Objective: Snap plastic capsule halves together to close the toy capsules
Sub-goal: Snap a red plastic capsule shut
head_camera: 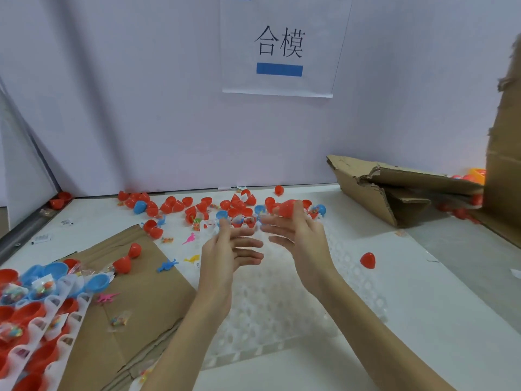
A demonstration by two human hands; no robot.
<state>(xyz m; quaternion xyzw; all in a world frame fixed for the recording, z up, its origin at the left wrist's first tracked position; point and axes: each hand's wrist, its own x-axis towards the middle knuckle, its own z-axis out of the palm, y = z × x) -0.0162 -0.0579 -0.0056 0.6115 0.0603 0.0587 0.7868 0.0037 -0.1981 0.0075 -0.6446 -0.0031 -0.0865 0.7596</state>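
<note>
My right hand (300,244) is raised over the white holed tray (282,311) and pinches a red capsule (287,208) between thumb and fingertips. Facing it, my left hand (225,258) holds nothing, its fingers loosely spread and pointing right, a little apart from the right hand. Beyond both hands, several loose red and blue capsule halves (203,207) lie scattered by the wall, some on the tray's far edge with small toy packets in them. A single red capsule (368,260) lies on the table to the right of the tray.
Flat cardboard (135,280) lies at the left with small plastic dinosaurs (167,265) and candy packets on it. White strip trays (53,309) of filled red and blue halves sit at the lower left. Torn cardboard boxes (394,190) stand at the right. A wall with a paper sign closes the back.
</note>
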